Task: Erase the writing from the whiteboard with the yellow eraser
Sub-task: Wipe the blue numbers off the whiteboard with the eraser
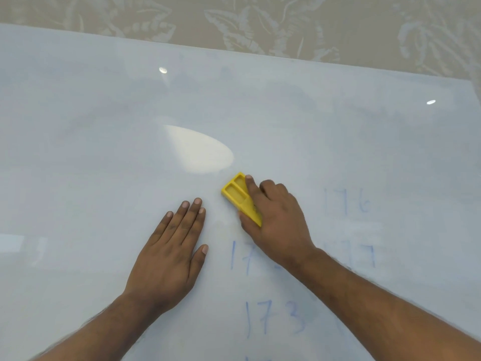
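Whiteboard point(104, 157) writing is what we look at first: the upper and left parts of the frame look wiped clean, while faint blue numbers point(273, 319) remain at lower centre and right, so we judge the job partly done, with those figures left. We see the yellow eraser point(238, 195) lying pad-down on the board just right of centre, its long axis running from upper left to lower right, the far end pointing to the upper left. Our right hand point(276, 220) grips it, fingers closed over its near end. Our left hand point(171, 251) lies flat and spread on the board beside it, holding nothing.
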